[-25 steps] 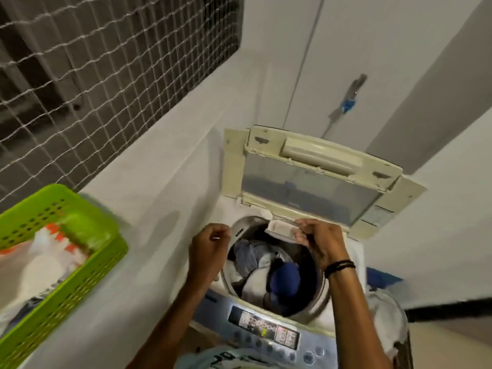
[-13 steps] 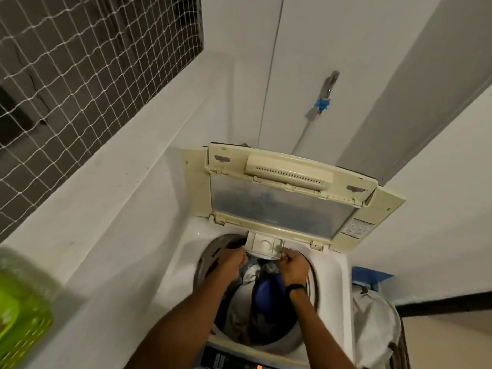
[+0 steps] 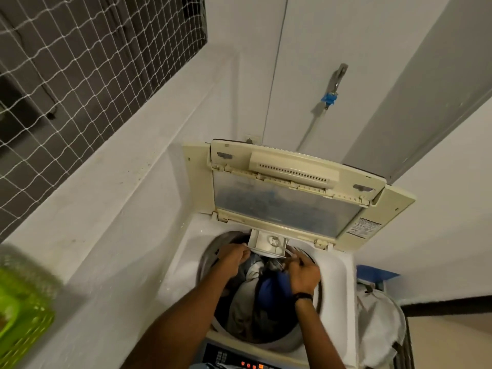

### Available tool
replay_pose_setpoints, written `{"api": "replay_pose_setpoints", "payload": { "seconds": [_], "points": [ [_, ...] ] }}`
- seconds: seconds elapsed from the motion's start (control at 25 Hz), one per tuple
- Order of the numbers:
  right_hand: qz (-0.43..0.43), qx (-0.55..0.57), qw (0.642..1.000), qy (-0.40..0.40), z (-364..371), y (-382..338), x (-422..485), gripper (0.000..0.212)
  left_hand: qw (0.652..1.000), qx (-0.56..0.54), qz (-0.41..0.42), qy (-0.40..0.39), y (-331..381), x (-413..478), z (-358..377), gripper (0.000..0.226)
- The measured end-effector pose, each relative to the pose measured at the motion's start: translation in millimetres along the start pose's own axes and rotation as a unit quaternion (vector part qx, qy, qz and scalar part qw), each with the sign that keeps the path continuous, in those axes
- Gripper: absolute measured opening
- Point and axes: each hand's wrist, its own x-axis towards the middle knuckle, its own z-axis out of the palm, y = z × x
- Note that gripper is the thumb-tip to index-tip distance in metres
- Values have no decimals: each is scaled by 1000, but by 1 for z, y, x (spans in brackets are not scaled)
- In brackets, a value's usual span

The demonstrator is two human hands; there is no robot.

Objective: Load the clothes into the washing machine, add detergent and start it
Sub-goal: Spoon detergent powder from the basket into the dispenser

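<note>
Fingers (image 3: 243, 253): left ones curled against the left edge of the detergent drawer (image 3: 269, 243); right ones (image 3: 294, 262) bunched at its lower right corner, and how firmly either set gripped it could not be told.
Left hand (image 3: 231, 258): reached in over the drum's left rim, just below centre of the frame, knuckles up.
Right hand (image 3: 303, 275): sat right of centre, over the drum, a dark band on its wrist.
Detergent drawer: small, pale, pulled out from under the raised lid, hanging over the back of the drum between the two hands.
Washing machine (image 3: 181, 272): white top-loader filling the lower centre; control panel (image 3: 239, 360) with orange lights at the bottom edge.
Lid (image 3: 298, 193): cream, folded up and back, centre of the frame, its clear window facing the camera.
Clothes (image 3: 250, 310): piled inside the drum, grey and white pieces with a blue one (image 3: 274, 288) just beside the right wrist.
Green basket (image 3: 24, 312): blurred, lower left of the frame, well apart from the machine.
Tap (image 3: 336, 78): on the white wall, upper right of centre, with a blue fitting and a hose running down behind the lid.
Netting (image 3: 80, 65): white mesh over a dark opening, upper left.
White cloth bag (image 3: 378, 326): lower right, just beside the machine.
</note>
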Motion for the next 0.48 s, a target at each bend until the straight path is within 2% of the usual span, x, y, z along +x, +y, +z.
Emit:
{"api": "replay_pose_setpoints", "payload": {
  "seconds": [0.08, 0.24, 0.36, 0.48],
  "points": [
    [88, 132, 987, -25, -11, -16, -11, 20, 999, -23, 23, -14, 2, -25, -10, 21],
    [176, 341, 915, -121, -31, -63, -42, 15, 988, -103, 118, 8, 13, -93, -44, 6],
    [173, 400, 878, -198, -29, -104, -66, 16, 966, -32, 248, 60, 21, -159, -81, 11],
    [164, 421, 849, -274, -20, -145, -96, 17, 910, 57, 393, 120, 20, -235, -126, 7]
  ]
}}
